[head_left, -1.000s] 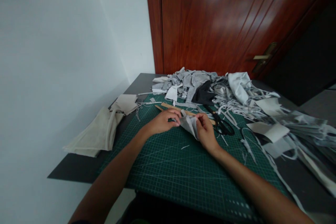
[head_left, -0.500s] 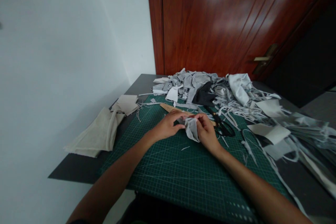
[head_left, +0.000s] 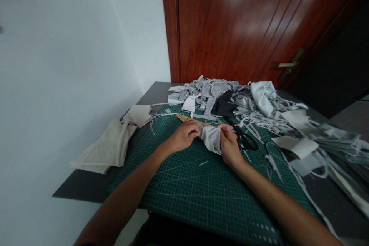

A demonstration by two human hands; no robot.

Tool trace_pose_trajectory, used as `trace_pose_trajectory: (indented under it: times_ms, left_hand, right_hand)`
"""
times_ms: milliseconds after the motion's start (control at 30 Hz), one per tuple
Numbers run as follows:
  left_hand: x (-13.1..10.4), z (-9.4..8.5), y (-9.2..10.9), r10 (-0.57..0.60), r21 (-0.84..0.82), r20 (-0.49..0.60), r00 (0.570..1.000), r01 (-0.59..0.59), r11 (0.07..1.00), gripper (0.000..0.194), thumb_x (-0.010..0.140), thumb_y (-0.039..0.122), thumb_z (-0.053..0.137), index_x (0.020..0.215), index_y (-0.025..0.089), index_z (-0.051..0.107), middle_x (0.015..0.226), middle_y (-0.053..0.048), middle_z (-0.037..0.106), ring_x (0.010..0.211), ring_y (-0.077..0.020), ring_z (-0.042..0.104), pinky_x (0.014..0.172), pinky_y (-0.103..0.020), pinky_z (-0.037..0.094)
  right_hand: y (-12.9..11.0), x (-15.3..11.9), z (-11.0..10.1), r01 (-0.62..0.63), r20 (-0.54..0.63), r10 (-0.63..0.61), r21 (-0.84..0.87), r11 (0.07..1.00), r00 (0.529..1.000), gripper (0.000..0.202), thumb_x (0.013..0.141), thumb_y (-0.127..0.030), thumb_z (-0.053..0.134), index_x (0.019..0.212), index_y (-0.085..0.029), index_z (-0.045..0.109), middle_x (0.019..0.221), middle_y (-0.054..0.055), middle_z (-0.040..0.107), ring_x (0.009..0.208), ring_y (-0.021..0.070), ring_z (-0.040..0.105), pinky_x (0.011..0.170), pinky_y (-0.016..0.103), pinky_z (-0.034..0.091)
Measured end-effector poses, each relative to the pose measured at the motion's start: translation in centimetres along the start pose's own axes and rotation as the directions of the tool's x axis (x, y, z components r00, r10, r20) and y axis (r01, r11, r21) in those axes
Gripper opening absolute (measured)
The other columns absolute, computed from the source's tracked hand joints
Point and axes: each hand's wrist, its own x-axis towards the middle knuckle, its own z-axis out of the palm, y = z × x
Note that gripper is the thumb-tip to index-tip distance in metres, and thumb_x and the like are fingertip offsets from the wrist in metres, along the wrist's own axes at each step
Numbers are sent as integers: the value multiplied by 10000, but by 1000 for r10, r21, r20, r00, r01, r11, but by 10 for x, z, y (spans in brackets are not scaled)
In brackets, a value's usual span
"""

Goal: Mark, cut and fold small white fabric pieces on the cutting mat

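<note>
A small piece of light grey fabric (head_left: 211,139) is stretched between my two hands, above the green cutting mat (head_left: 196,188). My left hand (head_left: 186,134) pinches its left edge, with thumb and fingers pressed together. On the other side my right hand (head_left: 230,144) is closed on the right edge of the fabric. Partly hidden behind the hands lies a wooden ruler (head_left: 182,117). Black-handled scissors (head_left: 247,140) rest on the mat just right of my right hand. A short pale thread (head_left: 203,163) lies on the mat below the fabric.
A heap of grey and white fabric scraps (head_left: 211,88) covers the back of the table, with a black cloth piece (head_left: 225,103) in it. Folded beige cloth (head_left: 103,148) lies at the left edge. More strips and pale pieces (head_left: 296,145) spread along the right. A wooden door (head_left: 230,27) stands behind.
My hands have drawn slightly apart, the left one moving a little left. The fabric between them, bunched before, is now spread wider and flatter.
</note>
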Motion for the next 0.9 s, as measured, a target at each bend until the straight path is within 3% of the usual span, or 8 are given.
trace_pose_trajectory:
  times_ms: [133,300,367,500,600,667,767,900]
  left_hand:
    - [-2,-1,0,-69,11,-32,997,69,998,53,913,147,634,894,194,650,918,-31,646,929,-199,598,913,-384,478]
    - [-5,1,3,-79,-14,-33,996,79,997,670,789,119,765,1407,258,546,1393,-105,583,1321,-271,511,1151,-498,376]
    - [-4,2,5,-102,-79,24,994,104,991,543,802,112,740,1320,234,629,1366,-103,623,1309,-267,538,1141,-483,394]
    - [-2,6,9,-261,-258,91,961,276,926,180,882,239,683,1038,161,730,982,-60,740,917,-197,674,860,-349,531]
    - [0,9,10,-336,-348,44,941,330,878,194,893,324,667,913,138,720,816,-26,700,726,-143,612,686,-262,477]
    - [1,12,8,-391,-375,13,920,367,851,227,887,360,668,846,140,701,728,3,646,648,-118,548,609,-233,413]
    - [2,15,6,-466,-401,-27,885,417,816,255,868,396,689,810,149,668,682,28,589,616,-104,497,574,-222,362]
    - [3,15,4,-514,-507,-17,858,435,744,291,832,431,743,873,153,664,762,12,632,678,-113,546,623,-229,396]
  right_hand:
    - [-4,1,-1,4,16,-4,-1,1000,1000,243,899,-478,670,906,-265,553,772,-33,541,656,156,485,585,263,403]
    - [-12,-4,3,-80,113,68,98,992,991,266,868,-479,725,902,-266,571,741,-44,551,627,142,479,561,245,386]
    - [-14,-6,5,-171,138,145,197,965,980,298,823,-467,775,900,-268,566,712,-59,557,591,130,475,536,234,373]
    - [-9,-4,7,-368,145,339,319,873,930,371,697,-388,869,886,-272,572,670,-73,613,558,139,533,514,240,398]
    - [-2,0,6,-467,158,440,362,807,884,389,623,-356,907,834,-249,598,669,-57,651,572,150,575,547,261,455]
    - [-1,0,5,-510,190,473,344,789,860,374,676,-468,869,844,-234,630,717,-22,686,616,174,615,585,291,496]
    - [-6,-1,4,-454,191,418,224,862,888,491,764,-657,744,995,-229,677,917,46,745,805,237,685,703,358,551]
    - [-11,-4,2,-172,199,193,-118,978,961,609,598,-486,930,1099,-234,694,1080,59,741,977,263,667,827,366,538]
